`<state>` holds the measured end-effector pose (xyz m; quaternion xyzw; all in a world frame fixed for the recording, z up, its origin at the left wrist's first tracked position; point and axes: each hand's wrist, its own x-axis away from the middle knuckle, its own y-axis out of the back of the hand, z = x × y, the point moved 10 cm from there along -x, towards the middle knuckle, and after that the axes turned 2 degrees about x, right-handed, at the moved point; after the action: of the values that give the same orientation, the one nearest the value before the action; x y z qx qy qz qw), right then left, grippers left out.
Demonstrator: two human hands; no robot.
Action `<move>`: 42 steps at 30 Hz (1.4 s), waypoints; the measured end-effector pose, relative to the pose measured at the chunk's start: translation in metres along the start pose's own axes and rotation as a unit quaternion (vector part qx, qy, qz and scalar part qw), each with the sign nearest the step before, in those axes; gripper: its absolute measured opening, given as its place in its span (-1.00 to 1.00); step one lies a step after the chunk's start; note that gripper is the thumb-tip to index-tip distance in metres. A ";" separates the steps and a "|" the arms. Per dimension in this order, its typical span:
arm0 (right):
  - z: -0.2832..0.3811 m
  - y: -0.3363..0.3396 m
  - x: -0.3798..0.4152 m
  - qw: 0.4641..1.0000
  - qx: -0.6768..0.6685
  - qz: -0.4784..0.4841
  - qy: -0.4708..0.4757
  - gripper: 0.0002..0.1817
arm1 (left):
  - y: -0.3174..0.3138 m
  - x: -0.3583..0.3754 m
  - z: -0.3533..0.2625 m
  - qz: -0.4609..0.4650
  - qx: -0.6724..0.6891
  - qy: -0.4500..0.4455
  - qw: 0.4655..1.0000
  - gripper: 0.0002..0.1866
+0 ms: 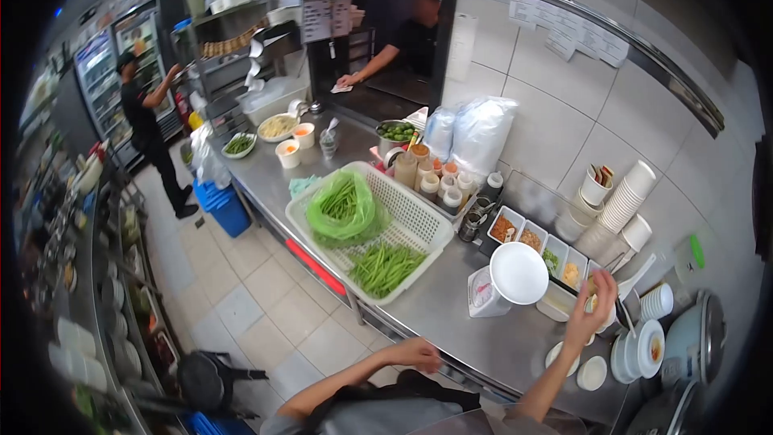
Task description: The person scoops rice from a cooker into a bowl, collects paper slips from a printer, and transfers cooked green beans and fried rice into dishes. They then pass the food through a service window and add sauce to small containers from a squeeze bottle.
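My right hand [594, 306] reaches over the near end of a row of small topping containers [549, 259]. Its fingers are bent but apart, and I see nothing held in them. Close by on the left, a white bowl [518, 273] rests on a white kitchen scale [485, 293]. My left hand [416, 354] hangs in front of my body by the counter's edge, its fingers curled in with no object showing. Beyond it stands a white perforated basket [431, 235] with loose green beans [385, 268] and a green plastic bag [338, 205] of more beans.
Squeeze bottles [427, 181] stand behind the basket. Stacked paper cups [624, 201], small bowls [640, 350] and a rice cooker [694, 338] crowd the right end. One co-worker [145, 121] stands in the aisle; another person's hand [348, 80] wipes the pass-through ledge.
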<state>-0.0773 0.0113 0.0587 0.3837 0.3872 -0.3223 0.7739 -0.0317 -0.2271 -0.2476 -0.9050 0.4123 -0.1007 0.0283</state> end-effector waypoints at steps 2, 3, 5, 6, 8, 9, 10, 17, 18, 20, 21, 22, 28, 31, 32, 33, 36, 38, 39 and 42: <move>0.031 -0.034 -0.001 1.000 -0.019 0.003 0.001 -0.75 | 0.062 0.064 0.022 -0.084 -0.241 0.105 0.961 -0.71; 0.043 -0.046 -0.004 1.000 -0.019 0.003 -0.006 -0.75 | 0.101 0.102 0.062 -0.168 -0.250 0.138 0.944 -0.69; 0.065 -0.070 -0.011 1.000 -0.021 0.001 -0.019 -0.75 | 0.180 0.186 0.208 -0.219 -0.393 0.304 0.840 -0.52; 0.075 -0.085 -0.012 0.999 -0.029 0.002 -0.027 -0.76 | 0.204 0.231 0.304 -0.131 -0.568 0.356 0.730 -0.49; 0.094 -0.118 -0.012 0.998 -0.046 0.006 -0.039 -0.77 | 0.223 0.363 0.384 -0.189 -0.457 0.511 0.703 -0.44; 0.108 -0.133 -0.012 0.998 -0.051 -0.004 -0.038 -0.77 | 0.220 0.414 0.387 -0.216 -0.359 0.562 0.714 -0.44; 0.114 -0.153 -0.010 0.996 -0.079 -0.004 -0.041 -0.77 | 0.218 0.442 0.379 -0.233 -0.299 0.582 0.720 -0.44; 0.222 -0.286 -0.012 0.975 -0.208 0.077 0.006 -0.84 | 0.277 0.485 0.321 -0.248 -0.216 0.580 0.745 -0.43; 0.233 -0.293 -0.015 0.977 -0.201 0.070 0.021 -0.86 | 0.292 0.482 0.315 -0.244 -0.219 0.572 0.752 -0.43; 0.259 -0.303 -0.017 0.975 -0.201 0.077 0.060 -0.88 | 0.322 0.464 0.311 -0.231 -0.235 0.542 0.773 -0.43; 0.263 -0.296 -0.020 0.982 -0.171 0.056 0.064 -0.90 | 0.349 0.468 0.334 -0.389 -0.208 0.358 0.823 -0.55; 0.269 -0.284 -0.025 0.987 -0.134 0.047 0.076 -0.92 | 0.360 0.459 0.356 -0.283 -0.230 0.464 0.808 -0.55; 0.212 -0.191 -0.034 0.999 0.024 -0.006 0.048 -0.53 | 0.445 0.331 0.365 -0.122 -0.456 0.348 0.810 -0.68; 0.222 -0.153 -0.039 0.977 0.195 -0.033 0.075 -0.55 | 0.501 0.303 0.323 -0.280 -0.371 0.319 0.826 -0.61; 0.224 -0.145 -0.039 0.970 0.218 -0.036 0.097 -0.54 | 0.518 0.299 0.317 -0.300 -0.388 0.346 0.799 -0.59; 0.224 -0.140 -0.039 0.965 0.239 -0.038 0.104 -0.54 | 0.530 0.303 0.297 -0.367 -0.349 0.337 0.793 -0.57; 0.231 -0.149 -0.041 0.954 0.271 -0.031 0.125 -0.56 | 0.563 0.299 0.272 -0.342 -0.372 0.396 0.767 -0.57; 0.224 -0.172 -0.046 0.942 0.311 0.024 0.122 -0.29 | 0.574 0.301 0.249 -0.359 -0.345 0.380 0.780 -0.53; 0.224 -0.189 -0.047 0.956 0.268 0.029 0.113 -0.44 | 0.574 0.301 0.243 -0.346 -0.356 0.372 0.784 -0.52; 0.258 -0.255 -0.059 0.968 0.176 0.091 0.154 -0.53 | 0.586 0.285 0.271 -0.245 -0.382 0.367 0.812 -0.50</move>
<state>-0.2184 -0.3209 0.1261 0.5929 0.4023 -0.2503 0.6511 -0.2275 -0.8354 -0.5459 -0.8100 0.1618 -0.2635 -0.4983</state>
